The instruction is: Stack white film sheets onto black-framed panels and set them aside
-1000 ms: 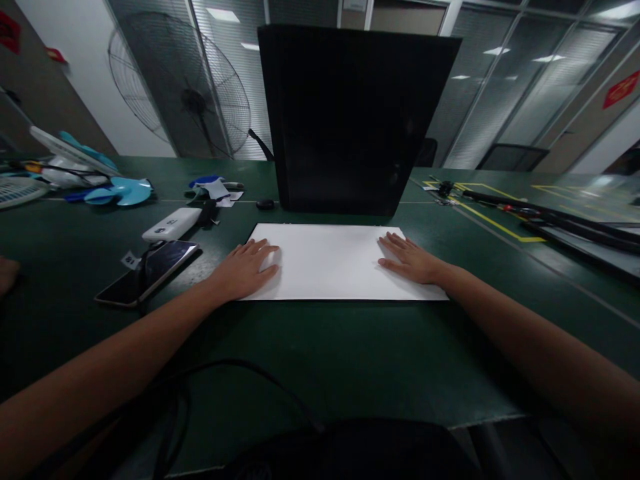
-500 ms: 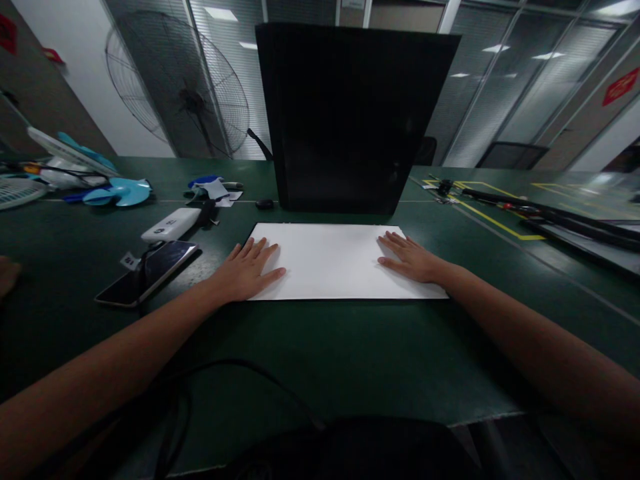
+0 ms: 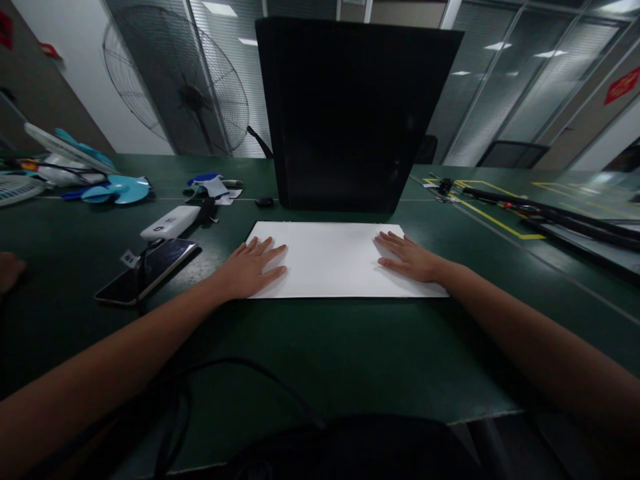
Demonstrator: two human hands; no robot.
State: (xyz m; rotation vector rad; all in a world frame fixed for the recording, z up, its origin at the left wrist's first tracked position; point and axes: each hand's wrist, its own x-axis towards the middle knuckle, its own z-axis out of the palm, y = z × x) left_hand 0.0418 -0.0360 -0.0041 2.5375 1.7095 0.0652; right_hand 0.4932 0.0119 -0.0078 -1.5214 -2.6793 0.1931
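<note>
A white rectangular sheet or board [image 3: 330, 260] with a thin dark edge lies flat on the green table [image 3: 360, 360]. My left hand [image 3: 253, 265] rests palm down over its left edge, fingers spread. Over the right part of the sheet lies my right hand [image 3: 407, 257], also palm down with the fingers stretched inward. Neither hand holds anything. Just behind the sheet stands a large black panel [image 3: 360, 120], upright and leaning slightly.
Left of my left hand lie a phone [image 3: 147, 272] and a white power-bank-like device [image 3: 170, 222]. Blue fan blades [image 3: 117, 190] sit farther left. Black rods [image 3: 550, 212] lie at right. Another person's hand [image 3: 10, 270] shows at the left edge. A large wire fan [image 3: 193, 97] stands behind.
The fingers of my left hand have shifted slightly and spread a little wider on the sheet. My right hand is nearly unchanged. The other person's hand at the left edge has moved slightly.
</note>
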